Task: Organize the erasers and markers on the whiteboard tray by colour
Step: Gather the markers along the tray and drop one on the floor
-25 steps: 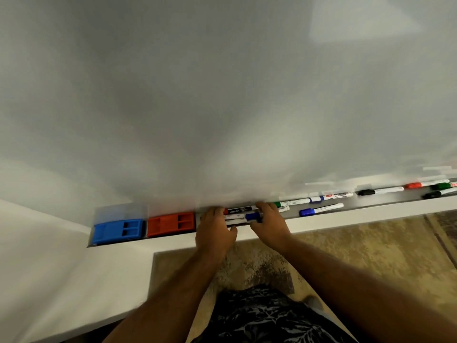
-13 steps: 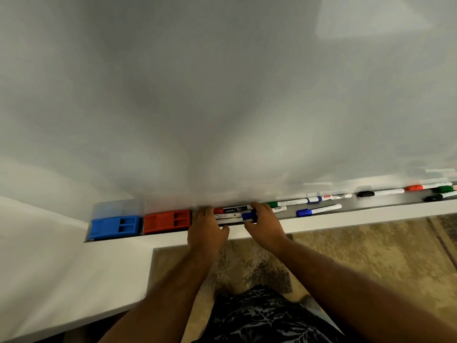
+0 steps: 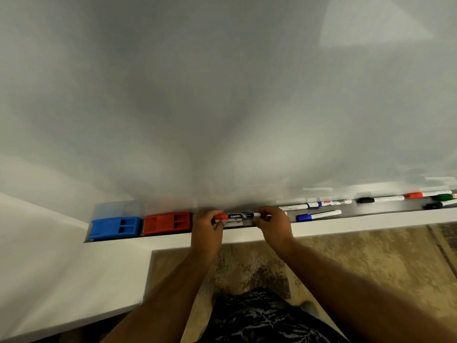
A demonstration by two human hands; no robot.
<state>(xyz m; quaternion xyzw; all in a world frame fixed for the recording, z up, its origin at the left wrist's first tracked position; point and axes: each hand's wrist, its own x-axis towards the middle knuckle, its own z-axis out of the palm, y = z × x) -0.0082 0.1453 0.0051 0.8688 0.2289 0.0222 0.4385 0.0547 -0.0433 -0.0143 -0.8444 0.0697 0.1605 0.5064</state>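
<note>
Across the upper part of the view stands the whiteboard (image 3: 222,95), a broad pale sheet, and along its foot runs the whiteboard tray (image 3: 346,225) with a white front lip. Below the tray lies a mottled tan floor (image 3: 371,256).

At the tray's left end sits the blue eraser (image 3: 114,228), and just beside it on the right, the red eraser (image 3: 167,223); the two stand side by side, close, though whether they touch cannot be told.

Just right of the red eraser comes the left hand (image 3: 206,229), its grip closed by thumb and fingers on the red-capped end of the red marker (image 3: 237,216). The right hand (image 3: 273,225) pinches the same marker at its other, white end. So the marker, with a dark label reading "camlin", lies level between the two hands, spanning the gap from one to the other, just above other markers (image 3: 232,222) half hidden beneath it in the tray; their colours are unclear.

Further right, apart from the hands, a blue marker (image 3: 317,215) lies slightly tilted in the tray. Behind it, near the board, rests a white-barrelled marker (image 3: 294,207), its cap hidden, end to end with a marker with a blue band (image 3: 329,203). Beyond these lie a black marker (image 3: 379,199), a second red marker (image 3: 427,194), a green marker (image 3: 445,197) and, nearest the lip, a dark-capped marker (image 3: 439,204) at the frame's right edge.
</note>
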